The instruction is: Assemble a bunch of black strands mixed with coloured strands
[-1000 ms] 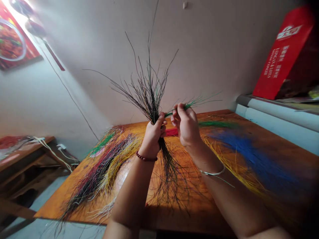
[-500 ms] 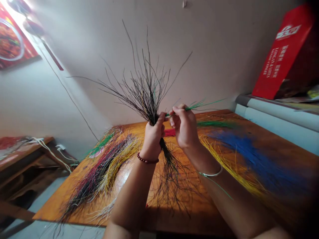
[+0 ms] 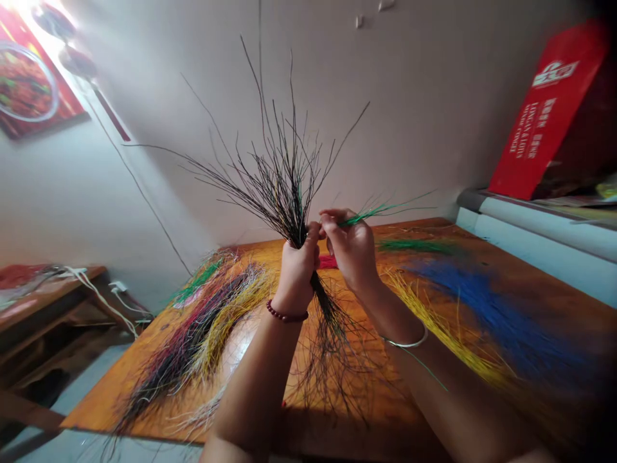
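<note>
Gripping black strand bundle (image 3: 288, 193) upright at frame centre, left hand (image 3: 299, 267) fisted tight round its middle; right hand (image 3: 351, 247) pinching green strands (image 3: 380, 210) pointing right, above orange table (image 3: 434, 226)

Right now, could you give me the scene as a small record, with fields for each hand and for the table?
left hand: closed around black strands, which fan upward
right hand: fingers pinch green strands, which point right
table: orange wood, under both hands
on table, right: blue strands, yellow strands
on table, left: mixed pile
behind, right: red box
</note>
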A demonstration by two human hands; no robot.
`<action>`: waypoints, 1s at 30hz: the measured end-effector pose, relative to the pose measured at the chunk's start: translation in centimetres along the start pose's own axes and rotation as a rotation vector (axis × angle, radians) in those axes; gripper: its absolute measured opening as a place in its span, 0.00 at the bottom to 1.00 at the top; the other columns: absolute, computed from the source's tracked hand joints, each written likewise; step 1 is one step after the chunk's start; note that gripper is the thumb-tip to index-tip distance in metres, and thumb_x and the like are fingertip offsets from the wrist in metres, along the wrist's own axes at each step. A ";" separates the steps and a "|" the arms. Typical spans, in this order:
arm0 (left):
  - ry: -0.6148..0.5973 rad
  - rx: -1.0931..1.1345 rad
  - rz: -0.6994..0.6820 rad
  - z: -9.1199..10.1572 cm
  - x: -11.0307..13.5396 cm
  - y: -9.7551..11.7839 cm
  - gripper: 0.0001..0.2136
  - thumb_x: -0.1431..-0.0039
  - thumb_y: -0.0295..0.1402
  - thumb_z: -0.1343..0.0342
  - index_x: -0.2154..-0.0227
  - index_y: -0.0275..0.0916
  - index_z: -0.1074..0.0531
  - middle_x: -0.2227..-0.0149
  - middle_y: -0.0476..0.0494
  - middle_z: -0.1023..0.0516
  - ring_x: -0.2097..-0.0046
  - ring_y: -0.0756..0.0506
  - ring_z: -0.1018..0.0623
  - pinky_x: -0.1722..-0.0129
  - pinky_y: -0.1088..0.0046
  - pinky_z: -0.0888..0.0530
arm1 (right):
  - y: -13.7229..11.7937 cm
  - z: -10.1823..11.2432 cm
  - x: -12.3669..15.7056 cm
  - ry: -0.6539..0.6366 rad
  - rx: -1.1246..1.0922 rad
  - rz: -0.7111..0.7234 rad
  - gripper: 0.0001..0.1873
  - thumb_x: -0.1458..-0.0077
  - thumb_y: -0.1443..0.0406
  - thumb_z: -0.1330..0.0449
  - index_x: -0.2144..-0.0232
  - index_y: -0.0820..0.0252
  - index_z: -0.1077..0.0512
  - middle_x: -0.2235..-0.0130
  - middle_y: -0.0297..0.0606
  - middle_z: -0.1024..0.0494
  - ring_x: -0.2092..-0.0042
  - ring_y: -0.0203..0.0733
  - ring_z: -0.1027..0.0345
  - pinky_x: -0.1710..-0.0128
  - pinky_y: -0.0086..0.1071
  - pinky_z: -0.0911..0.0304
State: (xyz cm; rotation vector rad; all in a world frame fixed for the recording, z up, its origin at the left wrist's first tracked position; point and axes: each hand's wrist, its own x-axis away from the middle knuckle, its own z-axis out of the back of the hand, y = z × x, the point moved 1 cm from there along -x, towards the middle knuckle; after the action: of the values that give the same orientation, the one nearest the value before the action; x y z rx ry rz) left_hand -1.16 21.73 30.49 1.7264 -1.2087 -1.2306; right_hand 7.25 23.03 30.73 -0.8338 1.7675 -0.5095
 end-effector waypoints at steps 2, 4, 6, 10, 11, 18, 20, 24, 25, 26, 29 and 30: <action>0.009 0.004 -0.003 0.0 0.0 0.0 0.15 0.54 0.43 0.38 0.75 0.36 0.31 0.85 0.58 0.48 0.83 0.57 0.48 0.86 0.80 0.49 | -0.1 0.1 -0.1 -0.008 0.017 -0.004 0.12 0.50 0.56 0.40 0.70 0.59 0.31 0.73 0.34 0.29 0.75 0.31 0.37 0.77 0.28 0.42; 0.009 0.016 -0.002 -0.1 0.1 0.1 0.14 0.54 0.43 0.38 0.75 0.36 0.30 0.85 0.58 0.47 0.83 0.58 0.48 0.86 0.80 0.49 | -0.3 0.2 -0.1 -0.024 0.002 -0.005 0.12 0.51 0.56 0.39 0.71 0.59 0.32 0.74 0.34 0.29 0.75 0.31 0.37 0.77 0.28 0.41; -0.004 0.048 0.008 -0.2 0.2 0.1 0.15 0.53 0.44 0.39 0.74 0.36 0.29 0.85 0.57 0.45 0.83 0.58 0.48 0.86 0.81 0.49 | -0.4 0.2 -0.1 -0.040 -0.064 -0.018 0.13 0.51 0.56 0.39 0.71 0.58 0.33 0.74 0.32 0.30 0.76 0.30 0.40 0.79 0.27 0.43; -0.020 0.139 0.026 -0.3 0.5 0.3 0.14 0.53 0.43 0.38 0.71 0.37 0.28 0.79 0.53 0.35 0.83 0.59 0.47 0.86 0.81 0.49 | -0.5 0.1 0.0 -0.084 -0.239 -0.109 0.13 0.51 0.55 0.40 0.71 0.57 0.36 0.76 0.29 0.36 0.79 0.28 0.46 0.82 0.26 0.49; -0.016 0.148 0.023 -0.3 0.5 0.2 0.14 0.54 0.43 0.38 0.70 0.37 0.28 0.78 0.53 0.34 0.83 0.59 0.46 0.86 0.80 0.49 | -0.4 0.1 0.0 -0.098 -0.272 -0.131 0.13 0.50 0.55 0.40 0.71 0.57 0.37 0.76 0.29 0.36 0.79 0.28 0.47 0.82 0.26 0.50; 0.096 0.011 0.016 -0.4 0.3 -0.1 0.22 0.55 0.47 0.39 0.61 0.37 0.26 0.81 0.53 0.38 0.83 0.57 0.45 0.85 0.79 0.48 | -0.3 -0.3 0.2 -0.065 -0.231 -0.112 0.12 0.46 0.54 0.47 0.69 0.55 0.43 0.68 0.31 0.36 0.79 0.27 0.47 0.82 0.27 0.51; 0.097 -0.014 0.047 -0.4 0.1 -0.4 0.22 0.55 0.47 0.39 0.61 0.36 0.26 0.84 0.56 0.43 0.83 0.57 0.47 0.85 0.78 0.49 | -0.2 -0.4 0.3 -0.027 -0.181 -0.067 0.12 0.46 0.55 0.48 0.69 0.55 0.45 0.70 0.30 0.38 0.80 0.27 0.50 0.82 0.27 0.51; 0.050 -0.027 0.076 -0.3 -0.3 -1.4 0.20 0.58 0.48 0.37 0.72 0.34 0.29 0.85 0.57 0.47 0.83 0.57 0.48 0.85 0.79 0.49 | -0.1 -0.2 0.4 0.025 -0.037 0.052 0.12 0.48 0.58 0.45 0.72 0.55 0.46 0.75 0.28 0.43 0.77 0.30 0.50 0.78 0.27 0.48; 0.029 -0.031 0.085 -0.3 -0.2 -1.5 0.20 0.59 0.48 0.37 0.75 0.34 0.31 0.84 0.57 0.47 0.83 0.57 0.48 0.85 0.79 0.49 | -0.1 0.0 0.3 0.030 0.002 0.087 0.13 0.49 0.60 0.44 0.74 0.55 0.46 0.76 0.28 0.44 0.76 0.30 0.49 0.77 0.27 0.48; 0.003 -0.035 0.099 -0.3 -0.2 -1.6 0.20 0.59 0.49 0.38 0.77 0.35 0.33 0.84 0.57 0.47 0.83 0.57 0.48 0.85 0.79 0.49 | -0.1 0.1 0.2 0.031 0.033 0.116 0.14 0.49 0.61 0.43 0.76 0.56 0.47 0.76 0.27 0.45 0.76 0.30 0.50 0.76 0.28 0.47; -0.071 -0.033 0.152 -0.4 0.2 -1.6 0.21 0.60 0.49 0.37 0.78 0.37 0.38 0.83 0.57 0.47 0.82 0.58 0.48 0.85 0.79 0.50 | -0.2 0.7 -0.1 0.032 0.049 0.146 0.16 0.50 0.64 0.43 0.79 0.56 0.50 0.78 0.27 0.48 0.76 0.30 0.52 0.75 0.28 0.48; -0.085 -0.026 0.161 -0.5 0.4 -1.5 0.21 0.59 0.49 0.37 0.78 0.37 0.39 0.83 0.57 0.48 0.82 0.58 0.49 0.84 0.79 0.50 | -0.3 0.8 -0.3 0.032 0.033 0.141 0.17 0.51 0.65 0.43 0.79 0.56 0.50 0.78 0.27 0.49 0.76 0.30 0.52 0.75 0.28 0.48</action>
State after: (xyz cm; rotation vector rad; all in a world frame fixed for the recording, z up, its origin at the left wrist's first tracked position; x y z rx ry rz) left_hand -0.18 21.83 29.19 1.5393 -1.3477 -1.2281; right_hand 8.15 23.11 30.80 -0.6755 1.8280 -0.4597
